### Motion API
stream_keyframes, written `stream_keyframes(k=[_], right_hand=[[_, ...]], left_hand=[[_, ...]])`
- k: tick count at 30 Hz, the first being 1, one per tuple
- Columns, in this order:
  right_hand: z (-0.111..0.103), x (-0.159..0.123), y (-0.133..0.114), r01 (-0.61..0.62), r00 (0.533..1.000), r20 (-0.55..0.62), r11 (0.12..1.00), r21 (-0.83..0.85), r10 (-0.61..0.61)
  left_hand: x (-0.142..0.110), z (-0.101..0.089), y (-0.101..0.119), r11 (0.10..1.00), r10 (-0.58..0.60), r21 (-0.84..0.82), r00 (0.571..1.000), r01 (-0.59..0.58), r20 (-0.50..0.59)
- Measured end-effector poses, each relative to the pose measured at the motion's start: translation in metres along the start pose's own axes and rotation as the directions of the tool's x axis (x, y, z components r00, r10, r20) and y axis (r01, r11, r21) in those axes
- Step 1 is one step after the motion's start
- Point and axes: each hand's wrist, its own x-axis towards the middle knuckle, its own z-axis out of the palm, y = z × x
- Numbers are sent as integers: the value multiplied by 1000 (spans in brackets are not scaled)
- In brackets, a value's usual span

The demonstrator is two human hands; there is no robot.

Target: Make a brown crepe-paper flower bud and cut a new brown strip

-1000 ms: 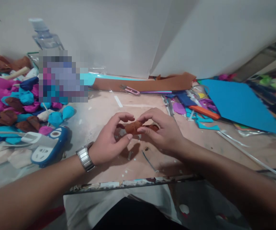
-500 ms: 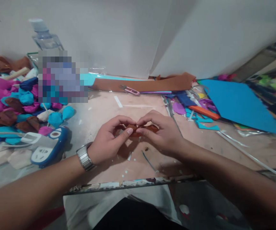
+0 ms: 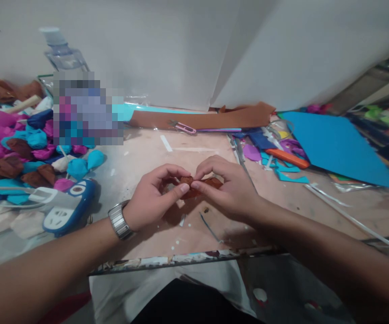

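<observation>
My left hand (image 3: 154, 198), with a metal watch on its wrist, and my right hand (image 3: 230, 186) meet over the middle of the table. Both pinch a small piece of brown crepe paper (image 3: 197, 186) between thumb and fingers, just above the tabletop. The paper is crumpled and partly hidden by my fingers. A short dark strip (image 3: 209, 227) lies on the table right below my hands.
A heap of pink, blue and brown paper balls (image 3: 19, 148) fills the left side, with a blue and white device (image 3: 68, 204) before it. A water bottle (image 3: 62, 51) stands behind. A brown strip (image 3: 211, 118), pink snips (image 3: 185, 128), paper scraps (image 3: 275, 155) and a blue sheet (image 3: 336, 146) lie to the right.
My fingers have closed in on the brown paper, squeezing it from a rounder lump into a flatter, narrower piece. Both hands have stayed at the same spot.
</observation>
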Motion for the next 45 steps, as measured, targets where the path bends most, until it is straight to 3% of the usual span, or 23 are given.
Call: stream_keyframes(k=[4,12,17,26,29,32,35,40,45], right_hand=[[0,1,1,18,1000,12,1000,0,-18],[-1,3,1,10,1000,5,1000,11,-11],[0,3,2,-39,999,23,999,-4,39],[-2,2,0,4,969,246,998,57,-18],[-2,2,-1,-18,978,210,996,85,-1],[-1,3,1,-53,995,93,994,94,44],[1,2,7,-104,993,-37,986,133,110],[4,-1,13,-137,980,-108,959,246,168],[3,0,13,-87,989,-104,976,198,109]], left_hand=[[0,0,0,996,5,91,1000,-2,-28],[0,1,-1,999,-19,-32,1000,20,15],[-2,1,-1,999,-37,-27,996,39,79],[-3,1,-3,997,-61,53,985,54,160],[-3,1,-2,998,-53,43,991,48,122],[-1,-1,-4,999,-34,9,998,34,-52],[4,-5,-6,993,-97,-85,975,81,-202],[7,-7,-5,988,-149,-58,968,140,-204],[6,-3,0,988,-144,26,970,152,-196]])
